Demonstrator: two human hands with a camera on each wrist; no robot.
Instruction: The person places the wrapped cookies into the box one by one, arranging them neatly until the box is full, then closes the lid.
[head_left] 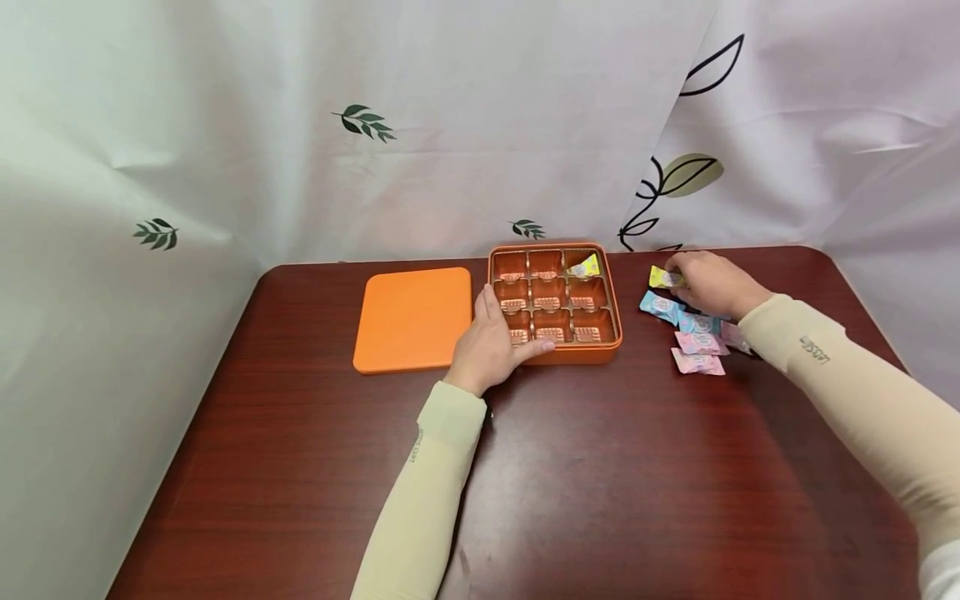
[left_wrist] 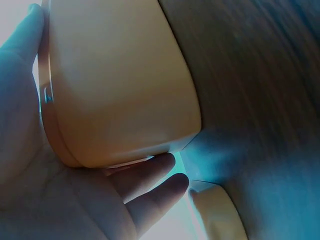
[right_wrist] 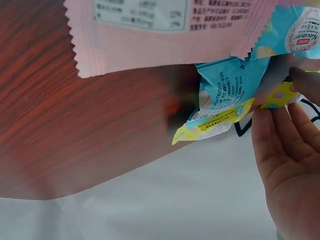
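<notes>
My left hand (head_left: 483, 346) rests on the near left corner of an orange box (head_left: 581, 356), thumb along the near rim and fingers along the left side. In the left wrist view, the box's smooth wall (left_wrist: 125, 85) sits against the palm. The box holds a brown tray of square compartments; a yellow candy packet (head_left: 584, 267) lies in the far right one. To the right, my right hand (head_left: 716, 282) pinches another yellow candy packet (right_wrist: 280, 95) between thumb and fingers. Beside it are blue packets (right_wrist: 230, 82) and one more yellow packet (right_wrist: 215, 122).
An orange lid (head_left: 414, 321) lies flat left of the box. Pink packets (head_left: 699, 362) are gathered with the blue ones below my right hand on the dark red table (head_left: 585, 475). A pale curtain (head_left: 450, 183) with leaf prints hangs behind the table.
</notes>
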